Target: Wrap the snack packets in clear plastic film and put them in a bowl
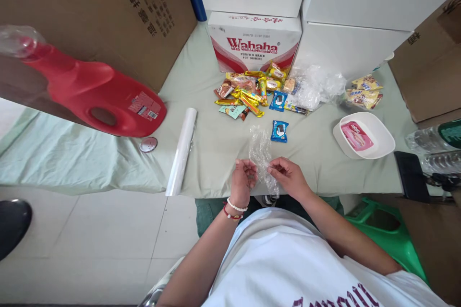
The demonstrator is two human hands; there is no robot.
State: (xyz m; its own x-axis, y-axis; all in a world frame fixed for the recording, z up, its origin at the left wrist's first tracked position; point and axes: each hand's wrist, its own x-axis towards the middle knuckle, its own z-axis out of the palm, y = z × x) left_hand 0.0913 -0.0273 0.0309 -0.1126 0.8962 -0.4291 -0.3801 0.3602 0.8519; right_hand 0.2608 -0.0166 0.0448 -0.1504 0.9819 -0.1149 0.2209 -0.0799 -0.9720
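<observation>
A crumpled sheet of clear plastic film (261,151) lies between my hands at the table's front edge, its lower end hanging over. My right hand (291,180) pinches the film's right side between thumb and fingers. On the other side, my left hand (244,183) has its fingers curled against the film's left edge; its exact hold is partly hidden. Just beyond the film is a small blue snack packet (279,131). A second blue packet (278,101) lies behind it, beside a heap of wrapped snacks (248,98).
A white plastic roll (182,153) and a red detergent bottle (108,96) lie to the left. Crumpled clear plastic (319,88) and yellow snack packs (365,91) are at the back right. Nearer stands a white tub (383,141). Behind is a Wahaha carton (254,43).
</observation>
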